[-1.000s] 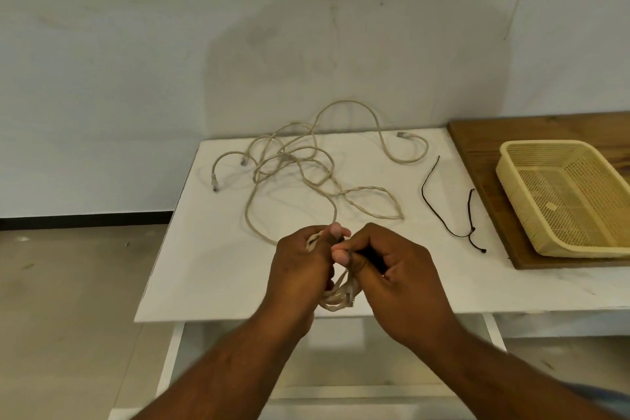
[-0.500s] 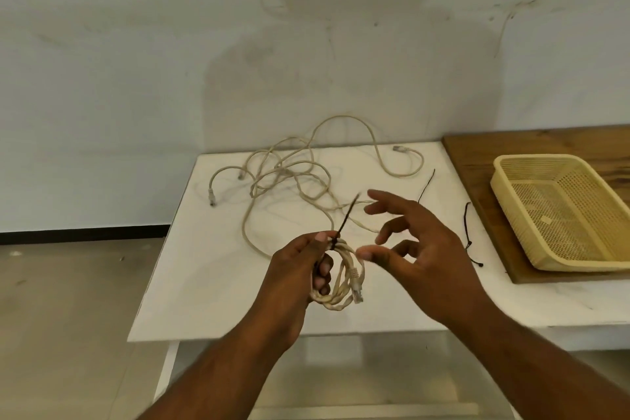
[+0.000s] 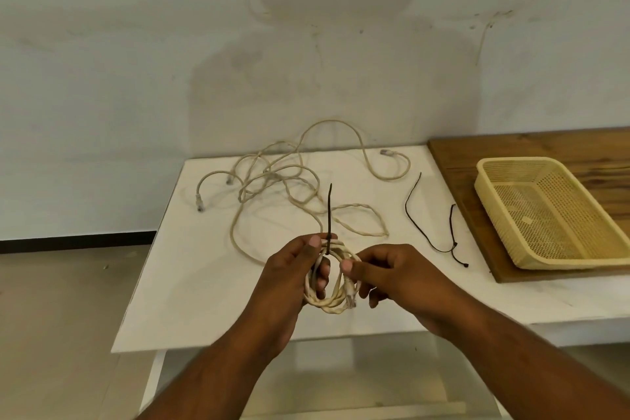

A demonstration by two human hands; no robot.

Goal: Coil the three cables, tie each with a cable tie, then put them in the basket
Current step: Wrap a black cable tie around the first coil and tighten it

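Above white table point(image 3: 211, 283), both hands' fingers point(image 3: 315, 244) pinch coiled cable point(image 3: 332, 303), black tie point(image 3: 329, 215) upright.

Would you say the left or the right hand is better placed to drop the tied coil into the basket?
Right, probably. The right hand already pinches the coiled cable and is on the same side as the basket, on the wooden board. The left hand would have to cross over.

Both hands point(image 3: 293, 280) hold tied coil point(image 3: 332, 300); basket point(image 3: 552, 215) right
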